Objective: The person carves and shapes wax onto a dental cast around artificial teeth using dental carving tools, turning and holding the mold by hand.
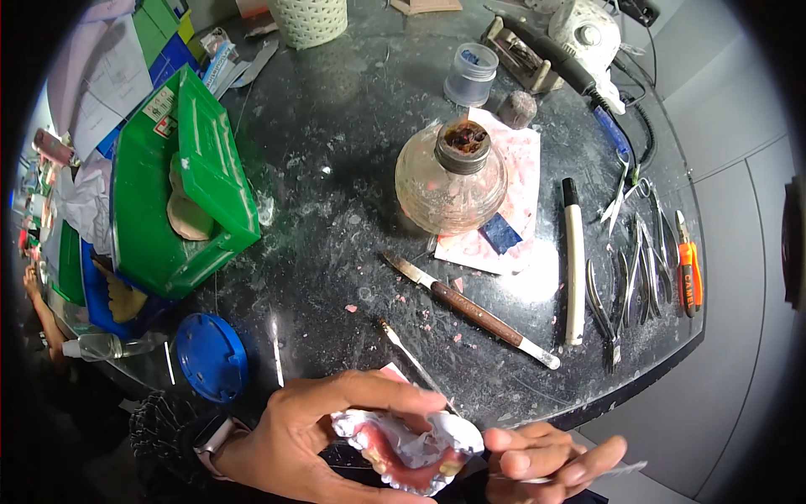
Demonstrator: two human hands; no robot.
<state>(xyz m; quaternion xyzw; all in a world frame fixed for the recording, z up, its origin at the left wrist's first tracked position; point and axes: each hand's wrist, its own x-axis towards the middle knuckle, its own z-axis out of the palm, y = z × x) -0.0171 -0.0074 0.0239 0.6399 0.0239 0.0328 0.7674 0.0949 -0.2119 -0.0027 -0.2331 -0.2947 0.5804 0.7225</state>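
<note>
My left hand (311, 420) grips a white dental cast (449, 433) with pink wax and a row of teeth on it, fingers curled around its sides. My right hand (550, 458) is just right of the cast, fingers bent around a thin metal instrument (630, 469) that sticks out to the right. Beyond my hands lie a metal spatula (407, 351) and a wooden-handled wax knife (478, 315). A round glass spirit burner (445, 197) stands farther back on a stained sheet (520, 164).
A green bin (138, 210) and blue lid (210, 357) are at left. Scissors (621, 193), pliers (688, 277) and a white stick (573, 286) lie at right, below a corded handpiece (554, 55). A jar (470, 80) stands at back. Another person's arm (46, 315) shows at far left.
</note>
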